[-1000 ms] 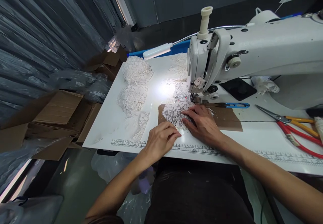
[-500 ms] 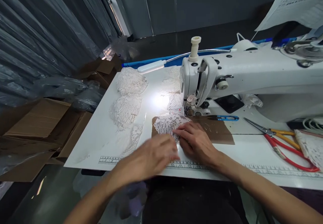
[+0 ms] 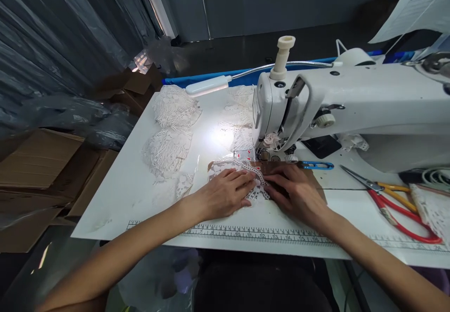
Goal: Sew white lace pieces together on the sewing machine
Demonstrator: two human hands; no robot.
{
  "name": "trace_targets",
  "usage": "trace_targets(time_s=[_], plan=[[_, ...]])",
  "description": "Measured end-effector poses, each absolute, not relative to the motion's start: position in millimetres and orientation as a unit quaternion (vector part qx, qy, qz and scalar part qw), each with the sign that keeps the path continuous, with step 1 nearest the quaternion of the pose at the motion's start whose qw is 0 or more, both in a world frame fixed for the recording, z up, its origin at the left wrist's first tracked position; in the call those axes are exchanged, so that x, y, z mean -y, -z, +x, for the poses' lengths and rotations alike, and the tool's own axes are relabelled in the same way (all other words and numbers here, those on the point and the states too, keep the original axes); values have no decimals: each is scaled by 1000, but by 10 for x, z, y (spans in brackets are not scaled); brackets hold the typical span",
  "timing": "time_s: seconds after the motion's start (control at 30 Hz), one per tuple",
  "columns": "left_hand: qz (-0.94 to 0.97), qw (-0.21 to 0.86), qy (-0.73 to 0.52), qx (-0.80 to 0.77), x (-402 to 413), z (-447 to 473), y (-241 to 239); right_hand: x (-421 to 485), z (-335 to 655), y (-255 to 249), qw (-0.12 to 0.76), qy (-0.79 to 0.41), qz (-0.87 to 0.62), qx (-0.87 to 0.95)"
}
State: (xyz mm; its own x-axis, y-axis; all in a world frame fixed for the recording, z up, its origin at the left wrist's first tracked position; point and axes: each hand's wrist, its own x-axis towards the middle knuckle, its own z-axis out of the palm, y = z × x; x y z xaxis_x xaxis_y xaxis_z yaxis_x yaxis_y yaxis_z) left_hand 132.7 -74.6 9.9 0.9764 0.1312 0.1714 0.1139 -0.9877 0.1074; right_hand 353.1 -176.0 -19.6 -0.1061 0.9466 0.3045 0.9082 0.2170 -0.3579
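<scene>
Both hands rest on a piece of white lace (image 3: 253, 169) lying on the white counter (image 3: 116, 199), just near of the sewing machine's presser foot (image 3: 262, 155). The lace sits partly on a brown paper sheet (image 3: 318, 187) that runs off to the right under the machine head.

The left hand (image 3: 225, 194) lies palm down, its fingers straight and close together, pressing the left part of the lace flat. The right hand (image 3: 298, 192) is also palm down, with its fingers pointing left and meeting the lace at its right edge. Whether those fingertips nip the lace or only press on it I cannot tell, as the knuckles hide them.

The white sewing machine (image 3: 351, 98) fills the far right. A pair of blue thread snips (image 3: 316, 165) lies on the brown sheet just far of the right hand. Scissors with red and yellow handles (image 3: 395, 201) lie well apart to the right, beside another bit of lace (image 3: 432, 209).

To the far left two heaps of lace pieces (image 3: 174, 110) sit under a gooseneck lamp (image 3: 209, 86). A printed ruler (image 3: 267, 234) runs along the counter's near edge. Cardboard boxes (image 3: 38, 159) stand beyond the counter on the left.
</scene>
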Motion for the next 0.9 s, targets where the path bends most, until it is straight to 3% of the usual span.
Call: trace_targets(time_s=[0.17,0.37,0.53,0.67,0.9], plan=[[993,59,-44,-97,772,1211,-127,1656,3458,107,236,-66,-627,739],[993,78,-58,-62,429,1378,-72,1480,3438,41,210,-30,-706,676],[989,84,-109,-50,255,1451,-119,1523,3462,158,191,-9,-675,713],[991,58,-114,-50,332,1485,-64,1514,3414,147,237,-40,-665,707],[990,6,-119,-71,441,1482,33,1456,3324,-15,344,-219,-715,567]])
